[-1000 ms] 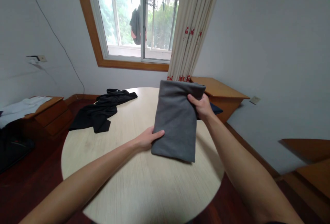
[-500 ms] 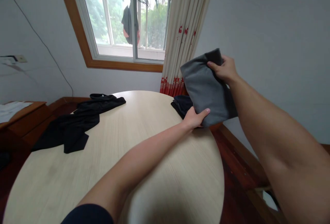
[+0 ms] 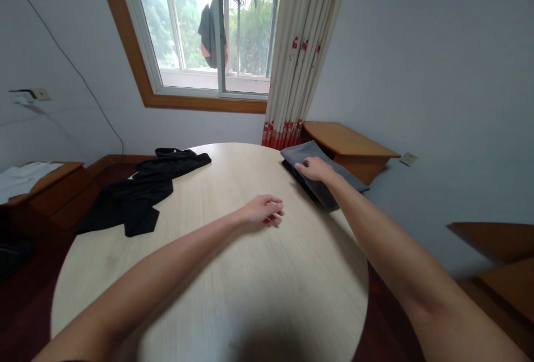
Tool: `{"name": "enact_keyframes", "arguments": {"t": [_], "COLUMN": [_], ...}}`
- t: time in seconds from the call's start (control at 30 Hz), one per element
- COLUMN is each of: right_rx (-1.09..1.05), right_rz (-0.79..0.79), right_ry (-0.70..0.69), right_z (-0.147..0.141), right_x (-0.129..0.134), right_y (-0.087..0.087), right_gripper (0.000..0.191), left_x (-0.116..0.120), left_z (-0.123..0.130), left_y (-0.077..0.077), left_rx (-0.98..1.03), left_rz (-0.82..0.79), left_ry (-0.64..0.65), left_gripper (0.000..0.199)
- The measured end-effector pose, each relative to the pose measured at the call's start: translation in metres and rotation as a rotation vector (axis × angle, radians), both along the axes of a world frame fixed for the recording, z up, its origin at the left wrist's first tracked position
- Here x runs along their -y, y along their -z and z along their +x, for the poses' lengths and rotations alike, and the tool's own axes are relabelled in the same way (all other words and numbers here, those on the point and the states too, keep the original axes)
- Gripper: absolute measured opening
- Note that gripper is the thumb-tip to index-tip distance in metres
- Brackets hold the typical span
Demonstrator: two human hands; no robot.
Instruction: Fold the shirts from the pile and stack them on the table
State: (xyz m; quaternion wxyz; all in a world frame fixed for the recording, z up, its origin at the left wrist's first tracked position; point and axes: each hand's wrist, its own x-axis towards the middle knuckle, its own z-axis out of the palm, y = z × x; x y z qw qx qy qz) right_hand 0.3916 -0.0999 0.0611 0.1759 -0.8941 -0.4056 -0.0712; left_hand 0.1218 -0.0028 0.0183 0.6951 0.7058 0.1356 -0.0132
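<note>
A folded grey cloth (image 3: 344,178) lies on top of dark folded clothes (image 3: 306,183) at the right back edge of the round table (image 3: 250,273). My right hand (image 3: 317,169) rests on the grey cloth, its thumb and fingers apart and some fingertips hard to make out. Over the middle of the table, left of the stack, my left hand (image 3: 262,210) is empty with loosely curled, parted fingers. A black garment (image 3: 129,198) is spread in a crumpled strip along the table's left back edge.
Behind the table are a window (image 3: 217,34) and a long curtain (image 3: 308,45). A wooden cabinet (image 3: 350,139) stands beyond the stack by the right wall. At the left is another wooden cabinet (image 3: 62,184) with white material on it.
The grey cloth has come down from the air onto the dark stack. My left hand has let go of it and moved left; my right hand has lowered with the cloth.
</note>
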Motion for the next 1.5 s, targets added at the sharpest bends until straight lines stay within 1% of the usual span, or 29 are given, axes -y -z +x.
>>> {"name": "enact_keyframes", "arguments": {"t": [0.07, 0.13, 0.17, 0.2, 0.27, 0.3, 0.37, 0.43, 0.5, 0.57, 0.63, 0.7, 0.77, 0.9, 0.97, 1.03, 1.1, 1.17, 1.23, 1.3, 1.33, 1.37, 1.4, 1.43, 1.47, 1.5], "right_rx": [-0.007, -0.050, -0.088, -0.132, -0.214, -0.247, -0.259, -0.201, -0.144, -0.150, -0.191, -0.238, -0.270, -0.252, -0.239, -0.245, -0.283, -0.357, -0.447, -0.514, -0.539, -0.568, -0.603, -0.640, -0.676, -0.699], "right_rz": [-0.039, -0.043, -0.047, -0.054, -0.076, -0.092, -0.105, -0.088, -0.069, -0.063, -0.042, 0.001, 0.041, 0.057, 0.056, 0.077, 0.126, 0.194, 0.270, 0.328, 0.352, 0.371, 0.384, 0.391, 0.391, 0.381], "right_ry": [-0.044, -0.139, -0.183, -0.223, -0.290, -0.315, -0.332, -0.317, -0.318, -0.358, -0.410, -0.454, -0.486, -0.496, -0.500, -0.508, -0.503, -0.497, -0.518, -0.569, -0.592, -0.610, -0.622, -0.632, -0.640, -0.650], "right_z": [-0.041, -0.084, -0.105, -0.124, -0.157, -0.169, -0.188, -0.198, -0.200, -0.197, -0.192, -0.187, -0.184, -0.182, -0.181, -0.181, -0.181, -0.182, -0.185, -0.189, -0.192, -0.194, -0.197, -0.200, -0.203, -0.205], "right_x": [0.001, -0.004, -0.007, -0.011, -0.020, -0.024, -0.028, -0.028, -0.024, -0.017, -0.011, -0.006, -0.003, -0.004, -0.006, -0.007, -0.008, -0.009, -0.010, -0.011, -0.012, -0.012, -0.013, -0.014, -0.014, -0.015], "right_y": [0.008, 0.019, 0.026, 0.033, 0.049, 0.056, 0.068, 0.076, 0.081, 0.085, 0.087, 0.088, 0.089, 0.091, 0.091, 0.092, 0.093, 0.094, 0.094, 0.093, 0.093, 0.092, 0.091, 0.091, 0.090, 0.090], "right_gripper": [0.055, 0.056, 0.056, 0.055, 0.052, 0.051, 0.048, 0.047, 0.047, 0.047, 0.045, 0.043, 0.041, 0.040, 0.038, 0.035, 0.035, 0.037, 0.038, 0.038, 0.039, 0.041, 0.043, 0.046, 0.048, 0.051], "left_x": [-0.039, -0.075, -0.091, -0.105, -0.126, -0.134, -0.144, -0.152, -0.159, -0.165, -0.170, -0.174, -0.176, -0.173, -0.164, -0.149, -0.126, -0.098, -0.068, -0.044, -0.036, -0.033, -0.034, -0.040, -0.049, -0.061], "left_z": [-0.039, -0.076, -0.094, -0.111, -0.143, -0.156, -0.177, -0.190, -0.196, -0.200, -0.203, -0.206, -0.207, -0.205, -0.199, -0.188, -0.175, -0.160, -0.148, -0.140, -0.138, -0.137, -0.138, -0.140, -0.143, -0.147], "left_y": [-0.005, -0.010, -0.011, -0.012, -0.012, -0.010, -0.006, -0.001, 0.005, 0.011, 0.015, 0.018, 0.019, 0.015, 0.013, 0.011, 0.010, 0.010, 0.009, 0.007, 0.005, 0.004, 0.002, 0.001, 0.000, 0.000], "left_rx": [0.027, -0.003, -0.058, -0.116, -0.215, -0.238, -0.286, -0.349, -0.441, -0.541, -0.612, -0.636, -0.625, -0.583, -0.532, -0.445, -0.331, -0.184, 0.006, 0.182, 0.241, 0.282, 0.306, 0.321, 0.324, 0.313], "left_rz": [0.388, 0.805, 0.982, 1.122, 1.295, 1.343, 1.390, 1.401, 1.367, 1.282, 1.214, 1.216, 1.254, 1.258, 1.253, 1.254, 1.237, 1.180, 1.052, 0.843, 0.729, 0.627, 0.554, 0.521, 0.534, 0.593], "left_ry": [-0.118, -0.232, -0.287, -0.351, -0.494, -0.576, -0.710, -0.801, -0.846, -0.849, -0.825, -0.805, -0.809, -0.820, -0.781, -0.719, -0.644, -0.556, -0.431, -0.215, -0.106, -0.021, 0.016, -0.001, -0.063, -0.163], "left_gripper": [0.031, 0.031, 0.034, 0.035, 0.039, 0.041, 0.045, 0.050, 0.060, 0.070, 0.072, 0.066, 0.057, 0.043, 0.040, 0.037, 0.034, 0.030, 0.026, 0.026, 0.029, 0.032, 0.034, 0.036, 0.037, 0.036]}}
